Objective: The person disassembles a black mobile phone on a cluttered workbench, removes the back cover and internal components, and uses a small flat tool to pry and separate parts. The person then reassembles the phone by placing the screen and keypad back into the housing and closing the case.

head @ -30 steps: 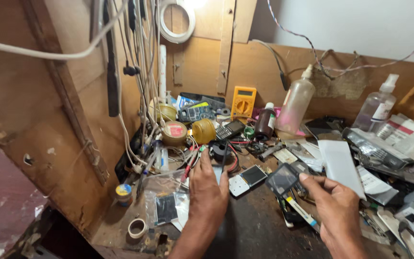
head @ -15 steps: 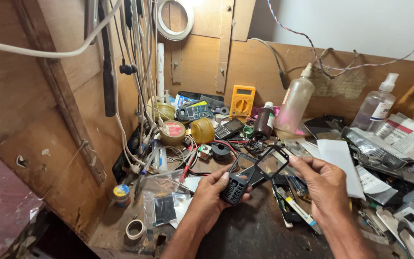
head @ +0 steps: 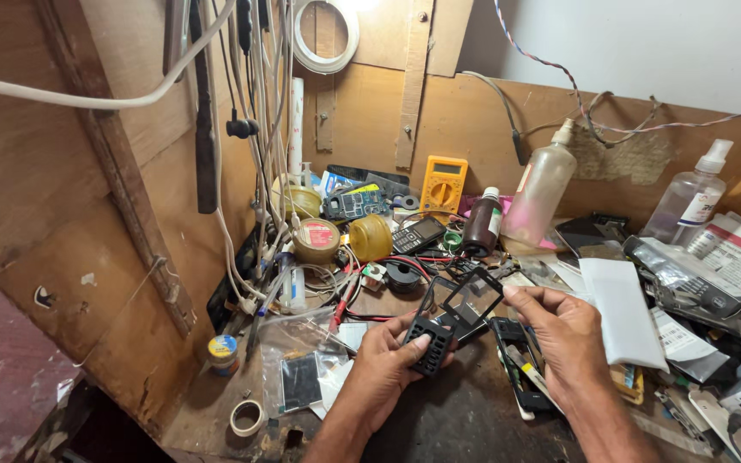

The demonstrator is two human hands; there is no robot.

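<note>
Black plastic filled both our hands above the cluttered table point(head: 473, 420). Our left hand point(head: 383, 373) had its grip closed around a small black phone keypad body point(head: 430, 343), thumb pressed on its face and fingers curled underneath. Our right hand point(head: 563, 330) pinched the far edge of a thin black front frame point(head: 469, 296) between thumb and forefinger, the other fingers loosely bent. The frame stood tilted up from the keypad body, its window see-through, and the two parts met at the frame's lower end; whether they were joined there we could not tell.

Just beneath our right hand lay another black phone shell point(head: 516, 377) flat on the table. To the right of it rested a white folded cloth point(head: 623, 309). Behind our hands stood a small dark brown bottle point(head: 482, 225), a tall translucent squeeze bottle point(head: 542, 189) and a yellow multimeter point(head: 443, 182) leaning against the wooden back wall. A keypad phone point(head: 418, 233) lay near the bottle. Tangled white cables point(head: 259, 154) hung down on the left, and a roll of tape point(head: 246, 417) sat near the table's front edge.
</note>
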